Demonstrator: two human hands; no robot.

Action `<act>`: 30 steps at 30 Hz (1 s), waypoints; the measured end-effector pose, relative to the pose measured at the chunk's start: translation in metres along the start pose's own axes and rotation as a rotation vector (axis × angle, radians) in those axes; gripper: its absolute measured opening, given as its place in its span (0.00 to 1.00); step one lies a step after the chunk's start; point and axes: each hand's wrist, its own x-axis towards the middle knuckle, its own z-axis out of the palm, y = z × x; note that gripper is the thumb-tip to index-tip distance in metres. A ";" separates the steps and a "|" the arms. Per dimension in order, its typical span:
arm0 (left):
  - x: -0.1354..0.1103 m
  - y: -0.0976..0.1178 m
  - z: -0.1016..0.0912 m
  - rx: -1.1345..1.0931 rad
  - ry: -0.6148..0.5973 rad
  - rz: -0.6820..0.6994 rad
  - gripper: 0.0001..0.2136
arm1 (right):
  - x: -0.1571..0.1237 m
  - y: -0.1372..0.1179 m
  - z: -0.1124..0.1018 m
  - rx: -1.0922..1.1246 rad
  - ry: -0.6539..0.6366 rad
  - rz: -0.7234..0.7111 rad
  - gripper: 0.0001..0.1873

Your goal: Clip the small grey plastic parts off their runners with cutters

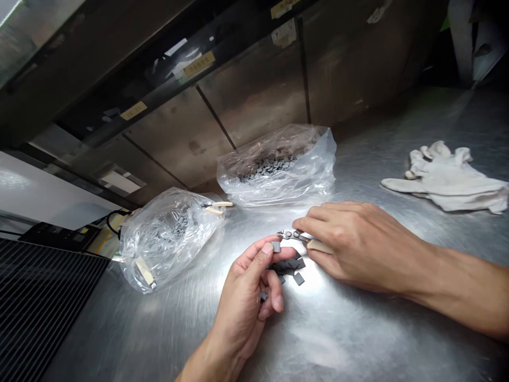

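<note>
Between thumb and index finger, my left hand [250, 297] pinches a small grey square piece [275, 246] with a ridged face. Another dark piece [263, 296] shows by its curled lower fingers. My right hand [353, 244] is wrapped round small cutting pliers [296, 236] with pale handles. Their metal jaws point left, close above the held piece; whether they touch it I cannot tell. Below and behind my left fingers lies a small pile of dark grey flat pieces [284, 267], partly hidden. One loose square piece [299, 278] sits just right of it.
Behind stands an open clear plastic bag [278, 185] of grey pieces. Another clear bag [159, 254] at left holds similar pieces, with pale-handled tools [218, 206] at its edge. White gloves [449, 178] lie at right on the metal table [159, 339]. A black ribbed surface [47, 302] borders the left.
</note>
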 end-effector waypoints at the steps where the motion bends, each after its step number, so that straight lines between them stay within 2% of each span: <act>1: 0.000 0.000 0.000 -0.011 -0.007 -0.005 0.11 | 0.000 0.000 0.000 -0.001 -0.001 0.000 0.03; 15: 0.004 0.003 -0.001 -0.209 -0.018 -0.119 0.06 | 0.000 0.000 0.001 0.006 -0.032 0.004 0.02; 21: 0.004 0.003 -0.001 -0.226 0.009 -0.103 0.11 | 0.001 0.000 0.001 0.014 -0.010 -0.007 0.02; 30: 0.004 0.004 0.000 -0.250 0.060 -0.146 0.05 | 0.000 0.001 -0.001 0.004 0.006 0.007 0.01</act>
